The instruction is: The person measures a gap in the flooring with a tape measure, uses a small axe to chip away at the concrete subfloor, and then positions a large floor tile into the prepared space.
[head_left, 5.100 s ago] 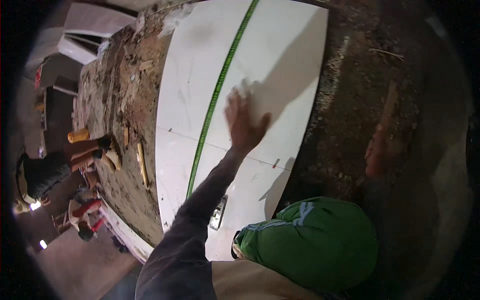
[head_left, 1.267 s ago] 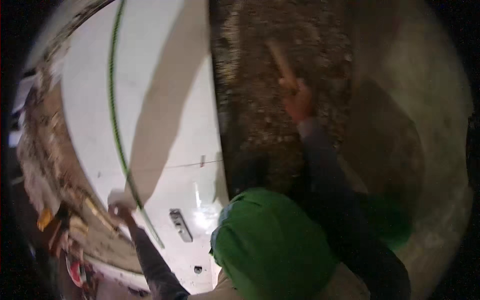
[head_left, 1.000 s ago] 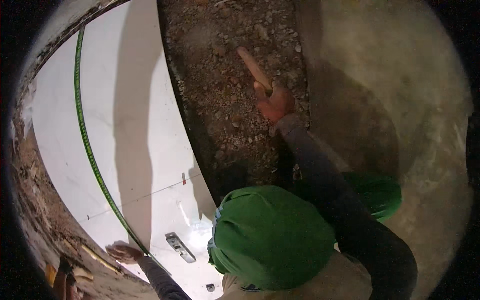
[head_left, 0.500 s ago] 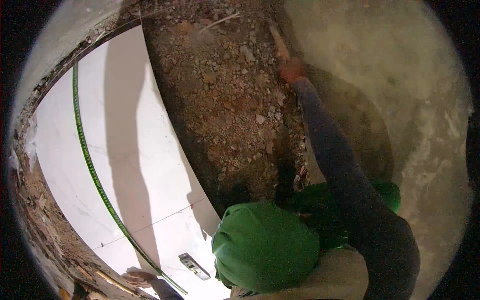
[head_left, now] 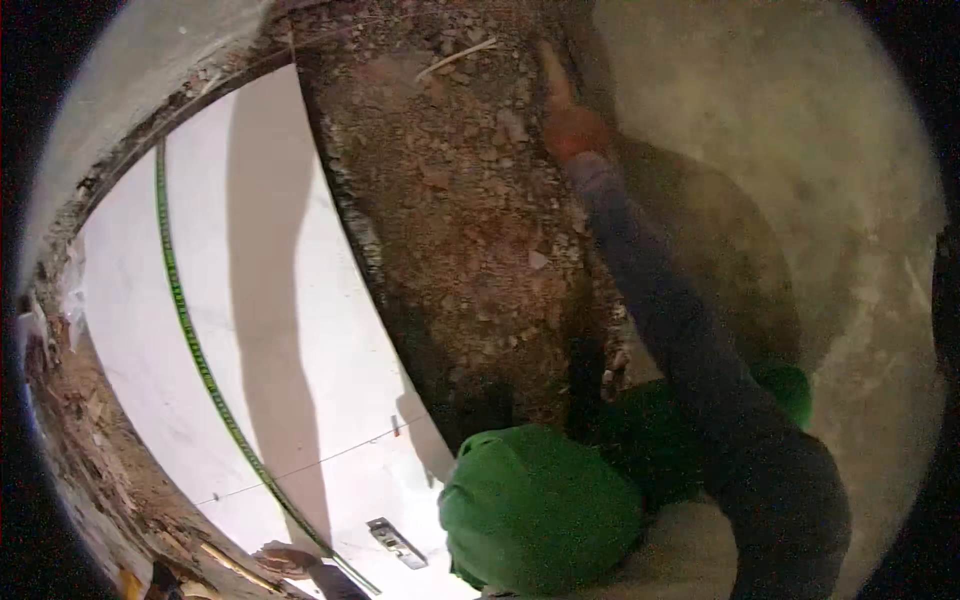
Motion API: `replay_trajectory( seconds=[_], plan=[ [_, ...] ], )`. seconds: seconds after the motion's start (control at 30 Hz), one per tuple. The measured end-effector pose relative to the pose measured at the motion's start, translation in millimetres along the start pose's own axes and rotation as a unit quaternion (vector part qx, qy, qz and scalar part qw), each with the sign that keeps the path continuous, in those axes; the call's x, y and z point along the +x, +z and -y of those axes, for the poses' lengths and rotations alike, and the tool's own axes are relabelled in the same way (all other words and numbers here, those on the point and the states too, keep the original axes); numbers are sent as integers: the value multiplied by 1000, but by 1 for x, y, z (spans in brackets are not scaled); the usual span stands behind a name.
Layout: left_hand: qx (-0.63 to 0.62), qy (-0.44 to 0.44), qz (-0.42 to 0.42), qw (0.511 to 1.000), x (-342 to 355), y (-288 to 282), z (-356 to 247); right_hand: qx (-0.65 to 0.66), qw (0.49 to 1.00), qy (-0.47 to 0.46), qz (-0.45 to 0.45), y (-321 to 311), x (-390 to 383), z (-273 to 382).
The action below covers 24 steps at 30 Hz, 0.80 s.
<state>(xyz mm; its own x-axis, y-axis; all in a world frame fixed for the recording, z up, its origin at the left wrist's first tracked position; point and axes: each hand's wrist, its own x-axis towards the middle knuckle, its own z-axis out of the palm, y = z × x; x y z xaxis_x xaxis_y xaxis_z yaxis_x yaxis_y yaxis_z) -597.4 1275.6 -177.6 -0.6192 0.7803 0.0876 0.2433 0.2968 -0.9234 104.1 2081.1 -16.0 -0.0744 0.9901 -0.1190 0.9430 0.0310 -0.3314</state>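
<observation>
At the upper middle, my right hand (head_left: 578, 132) is closed around a pale, wood-coloured handle (head_left: 556, 75). The handle's far end fades into dark shadow beside the rubble. Down at the lower left, my left hand (head_left: 288, 558) rests with fingers stretched flat at the near edge of large white slabs (head_left: 355, 345). Beside that hand ends a green measuring tape (head_left: 200, 360), laid lengthwise over the slabs. A small spirit level (head_left: 397, 543) lies on the near slab, to the right of the tape.
Rough brown rubble (head_left: 450, 240) fills a strip right of the slabs, with a thin pale stick (head_left: 457, 58) on it. Farther right is a grey concrete surface (head_left: 780, 100). Rounded green cloth (head_left: 540, 510), apparently over my knee, covers the lower middle. Debris (head_left: 90, 450) borders the left.
The whole view has shifted, so the slabs and rubble appear lower and farther right. Against the rubble, my right hand has moved farther away and slightly left with the handle. My left hand stays at the slab edge.
</observation>
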Motion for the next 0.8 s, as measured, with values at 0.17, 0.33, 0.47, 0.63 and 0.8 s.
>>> replay_trajectory(
  seconds=[0.17,0.33,0.47,0.63,0.8],
  plan=[
    [7,-13,3,1000,-3,-4,28,-148,966,-212,-24,20,-32,114],
    [-32,-26,-10,999,15,-13,6,-60,943,-328,1,-8,12,40],
    [-57,-13,-11,998,3,-20,1,-28,989,-18,143,-4,36,9],
    [-6,-34,10,999,10,-22,37,-213,946,-236,58,20,6,122],
    [17,-10,94,995,13,-41,-9,-22,999,-36,22,-11,56,-3]
  ],
)
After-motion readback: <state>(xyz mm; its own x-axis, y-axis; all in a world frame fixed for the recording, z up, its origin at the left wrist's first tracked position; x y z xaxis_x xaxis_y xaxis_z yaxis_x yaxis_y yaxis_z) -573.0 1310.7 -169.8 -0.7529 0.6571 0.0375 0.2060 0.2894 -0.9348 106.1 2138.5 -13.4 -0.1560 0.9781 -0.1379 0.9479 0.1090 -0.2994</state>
